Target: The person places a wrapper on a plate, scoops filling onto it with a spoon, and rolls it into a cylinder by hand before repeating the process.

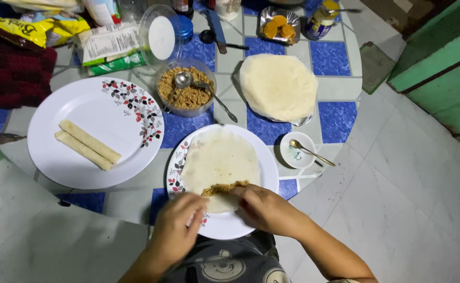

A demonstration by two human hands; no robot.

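Note:
A thin pale wrapper lies on a white plate with a flower rim. A strip of brown filling sits along the wrapper's near edge. My left hand and my right hand pinch that near edge from both sides, folding it over the filling. Left of this, a larger white plate carries two finished rolls. A clear tub of brown filling holds a metal spoon.
A stack of wrappers rests on foil at the back right. A small white saucer holds a gold spoon. Packets, a jar and a foil tray crowd the table's far side. A tiled floor lies to the right.

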